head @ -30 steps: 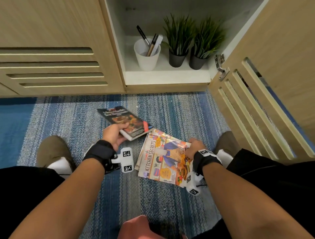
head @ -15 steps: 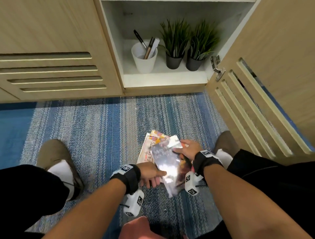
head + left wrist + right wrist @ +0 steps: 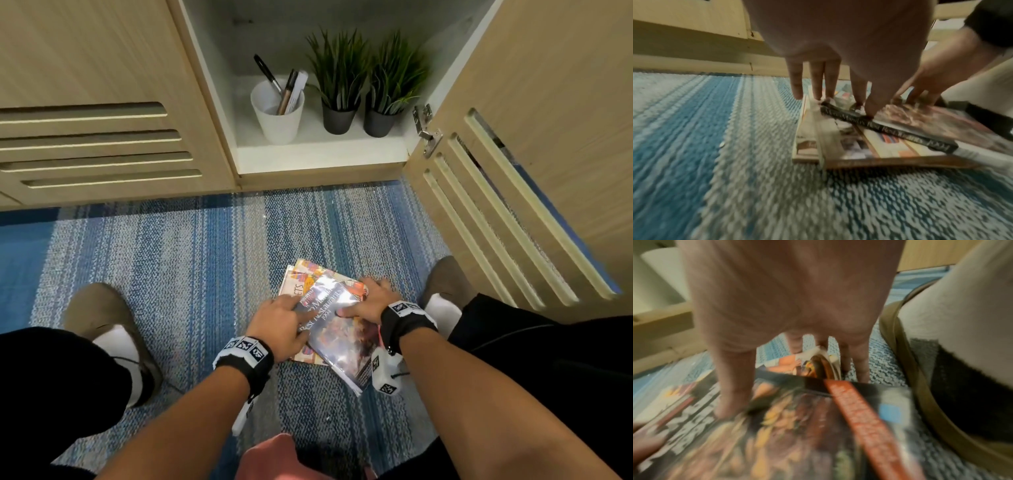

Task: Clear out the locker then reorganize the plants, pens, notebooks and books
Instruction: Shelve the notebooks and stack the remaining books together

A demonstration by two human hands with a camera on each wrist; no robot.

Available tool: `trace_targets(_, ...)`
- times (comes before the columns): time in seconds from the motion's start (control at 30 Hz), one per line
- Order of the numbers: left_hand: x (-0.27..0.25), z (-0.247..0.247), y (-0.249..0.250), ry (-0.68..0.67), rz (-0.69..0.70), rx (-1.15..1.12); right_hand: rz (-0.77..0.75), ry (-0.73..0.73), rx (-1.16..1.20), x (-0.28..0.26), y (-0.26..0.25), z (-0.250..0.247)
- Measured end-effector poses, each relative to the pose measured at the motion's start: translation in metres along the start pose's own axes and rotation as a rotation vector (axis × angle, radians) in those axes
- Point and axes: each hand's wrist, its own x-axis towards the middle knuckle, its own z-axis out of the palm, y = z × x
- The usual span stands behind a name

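Observation:
A glossy restaurant-guide book [image 3: 342,337] lies askew on top of a colourful cookbook [image 3: 298,278] and another book on the carpet between my feet. My left hand [image 3: 278,322] touches its left edge with straight fingers, thumb on the dark spine [image 3: 890,130]. My right hand [image 3: 371,301] rests on its right side, thumb [image 3: 733,386] flat on the cover [image 3: 777,434] and the other fingers reaching down past the far edge. In the open locker [image 3: 318,154] stand a white cup of pens [image 3: 278,114] and two potted plants [image 3: 339,89] [image 3: 388,96].
The locker door [image 3: 520,178] hangs open on the right, close to my right foot [image 3: 442,284]. My left foot [image 3: 102,318] is on the striped blue carpet [image 3: 191,267]. Closed slatted locker doors [image 3: 96,137] fill the left.
My left hand carried the dark book from the left onto the stack and shifted to its left edge. The right hand stayed at the stack's right side. The camera view moved closer.

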Motion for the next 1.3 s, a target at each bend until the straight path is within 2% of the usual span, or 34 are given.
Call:
trace_targets(0.1,-0.008,0.007,0.001,0.204,-0.079,-0.118,-0.088,0.004,-0.029,0.0,0.004,-0.003)
trace_targets(0.23,-0.016,0.004,-0.009,0.267,-0.526,-0.545,-0.109,0.039,-0.118,0.0,-0.002,-0.009)
trace_targets(0.27,-0.016,0.004,-0.018,0.212,-0.669,-0.592,-0.078,0.044,-0.133,0.0,-0.005,-0.009)
trace_targets(0.33,-0.018,0.004,-0.032,-0.015,-0.92,-0.652,0.02,0.032,-0.115,-0.001,-0.01,-0.006)
trace_targets(0.4,-0.025,0.008,-0.038,-0.269,-1.044,-0.889,0.116,-0.037,-0.03,-0.001,-0.013,0.003)
trace_targets(0.47,-0.029,0.003,-0.028,-0.429,-1.043,-1.227,0.168,-0.138,0.089,0.009,-0.009,0.022)
trace_targets(0.53,-0.032,-0.004,-0.018,-0.462,-1.06,-1.443,0.177,-0.26,0.17,0.016,-0.004,0.038)
trace_targets(0.6,-0.031,-0.008,-0.013,-0.437,-1.033,-1.432,0.17,-0.312,0.289,0.017,-0.003,0.046)
trace_targets(0.7,-0.025,-0.004,-0.013,-0.378,-1.01,-1.305,0.155,-0.303,0.428,-0.002,-0.016,0.037)
trace_targets(0.8,-0.016,0.006,-0.01,-0.277,-1.029,-1.275,0.191,-0.309,0.384,-0.006,-0.023,0.038)
trace_targets(0.83,-0.016,0.005,-0.008,-0.225,-1.03,-1.282,0.196,-0.309,0.339,-0.007,-0.025,0.038)
trace_targets(0.9,-0.017,-0.001,-0.004,-0.226,-1.048,-1.381,0.16,-0.336,0.326,-0.005,-0.026,0.038)
trace_targets(0.97,-0.018,-0.007,-0.006,-0.283,-1.043,-1.468,0.152,-0.377,0.403,-0.008,-0.03,0.031)
trace_targets(1.03,-0.018,-0.007,-0.012,-0.284,-1.019,-1.507,0.161,-0.398,0.494,-0.004,-0.03,0.031)
trace_targets(1.1,-0.013,0.005,-0.022,-0.196,-0.948,-1.512,0.178,-0.4,0.545,-0.001,-0.029,0.035)
trace_targets(1.17,-0.007,0.008,-0.032,-0.086,-0.942,-1.466,0.17,-0.451,0.601,0.002,-0.029,0.04)
trace_targets(1.23,0.0,-0.002,-0.044,-0.061,-0.988,-1.491,0.116,-0.539,0.675,-0.005,-0.038,0.034)
trace_targets(1.3,0.006,-0.017,-0.055,-0.073,-0.934,-1.548,0.078,-0.537,0.737,-0.002,-0.046,0.027)
